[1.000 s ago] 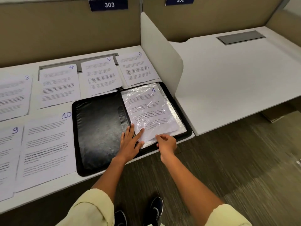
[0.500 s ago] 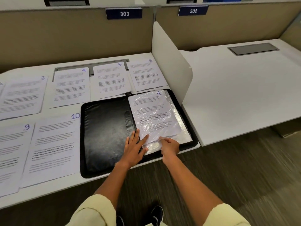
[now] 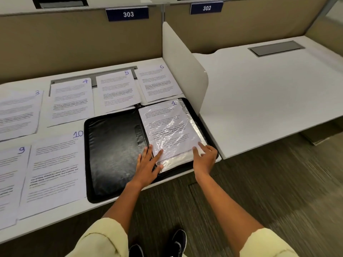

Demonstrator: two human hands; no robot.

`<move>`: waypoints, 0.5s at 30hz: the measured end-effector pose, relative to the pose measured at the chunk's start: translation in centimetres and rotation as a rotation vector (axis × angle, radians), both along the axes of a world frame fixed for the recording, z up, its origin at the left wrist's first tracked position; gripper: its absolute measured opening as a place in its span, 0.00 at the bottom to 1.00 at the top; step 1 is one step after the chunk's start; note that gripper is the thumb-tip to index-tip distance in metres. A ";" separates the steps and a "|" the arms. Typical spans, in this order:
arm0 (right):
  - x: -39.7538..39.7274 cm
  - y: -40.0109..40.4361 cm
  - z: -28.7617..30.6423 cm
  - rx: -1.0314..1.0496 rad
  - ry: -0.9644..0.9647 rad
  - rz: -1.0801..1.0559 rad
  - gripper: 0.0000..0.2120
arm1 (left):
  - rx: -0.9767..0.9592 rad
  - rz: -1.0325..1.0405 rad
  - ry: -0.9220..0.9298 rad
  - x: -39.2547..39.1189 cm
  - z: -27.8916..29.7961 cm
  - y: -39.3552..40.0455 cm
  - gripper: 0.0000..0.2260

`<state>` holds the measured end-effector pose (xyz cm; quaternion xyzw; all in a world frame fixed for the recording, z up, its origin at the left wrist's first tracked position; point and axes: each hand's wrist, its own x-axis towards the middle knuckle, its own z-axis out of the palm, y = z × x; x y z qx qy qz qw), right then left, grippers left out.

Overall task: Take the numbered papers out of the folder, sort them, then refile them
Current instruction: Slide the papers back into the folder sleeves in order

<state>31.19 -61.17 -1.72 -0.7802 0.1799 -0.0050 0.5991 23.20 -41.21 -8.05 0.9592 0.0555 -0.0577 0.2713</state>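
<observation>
A black folder lies open at the desk's front edge. Its right half holds clear plastic sleeves, and paper 1 sits under the crinkled top sleeve. My left hand lies flat, fingers spread, on the sleeve's near left corner by the spine. My right hand touches the near right corner of paper 1 with fingertips extended. Papers 3, 4, 5 and 6 lie in a back row; papers 9 and 10 lie at front left.
A white divider panel stands right beside the folder, between this desk and the neighbouring white desk. A beige partition with plates 303 and 302 closes the back. A grey cable hatch sits in the right desk.
My right hand has moved rightward from the sleeve's near edge to the paper's near right corner, fingers now extended. My left hand stays pressed on the near left corner. The camera has shifted.
</observation>
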 end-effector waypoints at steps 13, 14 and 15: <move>-1.7 4.3 4.5 -0.046 -0.372 0.217 0.15 | -0.675 0.361 0.023 1.6 5.9 0.0 0.25; -2.0 4.9 4.9 -0.054 -0.416 0.257 0.14 | -0.750 0.400 0.007 1.6 6.7 0.1 0.25; -2.4 5.4 5.2 -0.063 -0.467 0.298 0.14 | -0.808 0.433 -0.001 1.7 7.4 0.2 0.26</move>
